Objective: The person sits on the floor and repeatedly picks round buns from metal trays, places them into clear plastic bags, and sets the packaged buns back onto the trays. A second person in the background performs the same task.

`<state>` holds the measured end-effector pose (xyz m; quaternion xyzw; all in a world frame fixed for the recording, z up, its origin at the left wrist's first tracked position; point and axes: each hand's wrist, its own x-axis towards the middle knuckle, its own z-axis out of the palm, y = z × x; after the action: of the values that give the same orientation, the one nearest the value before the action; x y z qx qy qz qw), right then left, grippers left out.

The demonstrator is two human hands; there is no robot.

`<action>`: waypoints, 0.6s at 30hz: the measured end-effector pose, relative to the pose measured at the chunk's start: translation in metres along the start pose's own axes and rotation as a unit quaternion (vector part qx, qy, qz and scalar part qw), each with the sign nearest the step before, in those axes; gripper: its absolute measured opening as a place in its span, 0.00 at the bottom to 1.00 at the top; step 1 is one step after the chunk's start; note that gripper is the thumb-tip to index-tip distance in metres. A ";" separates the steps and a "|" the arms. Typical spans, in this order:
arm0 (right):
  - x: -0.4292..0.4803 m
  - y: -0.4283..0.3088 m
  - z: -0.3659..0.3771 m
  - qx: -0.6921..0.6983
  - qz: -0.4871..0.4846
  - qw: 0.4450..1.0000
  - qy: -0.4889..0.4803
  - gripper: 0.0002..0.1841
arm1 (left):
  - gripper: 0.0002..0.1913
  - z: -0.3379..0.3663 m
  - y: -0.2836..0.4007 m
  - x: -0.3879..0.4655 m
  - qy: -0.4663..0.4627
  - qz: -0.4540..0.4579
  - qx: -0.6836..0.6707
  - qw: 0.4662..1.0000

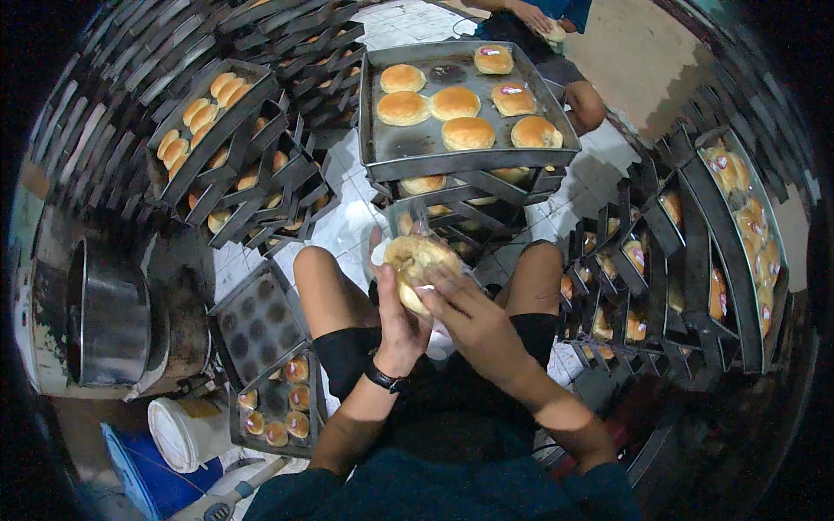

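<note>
In front of my knees, a pale-sided bread bun rests in my left hand, which wears a dark wristband. The fingers of my right hand lie across the bun's near right side, slightly blurred. Clear plastic shows around the bun, and a small white piece appears by my right fingertips; I cannot tell what it is. Just beyond, a metal baking tray carries several golden buns. Two buns at its right, one at the back and one below it, are wrapped and labelled.
Crisscrossed trays of buns stand at left and right. A dark tray leans over a tray of wrapped buns. Nearby are a white bucket and a metal pot. Another person's hand holds a bun at the top.
</note>
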<state>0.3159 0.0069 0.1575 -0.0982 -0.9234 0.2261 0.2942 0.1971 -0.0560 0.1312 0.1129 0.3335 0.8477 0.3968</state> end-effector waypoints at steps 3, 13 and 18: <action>-0.004 -0.002 0.009 -0.015 -0.019 1.000 0.018 0.25 | 0.30 0.000 0.007 -0.001 0.022 -0.075 -0.022 0.997; 0.002 -0.020 0.012 0.116 0.010 0.992 -0.042 0.24 | 0.31 -0.016 0.020 0.012 0.012 -0.111 -0.130 0.985; -0.013 -0.037 0.015 0.239 0.157 0.949 -0.131 0.14 | 0.34 -0.033 0.023 0.020 -0.013 -0.029 -0.165 0.986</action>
<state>0.3155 -0.0351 0.1582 -0.1379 -0.8456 0.4945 0.1461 0.1551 -0.0677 0.1199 0.0472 0.1871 0.8778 0.4384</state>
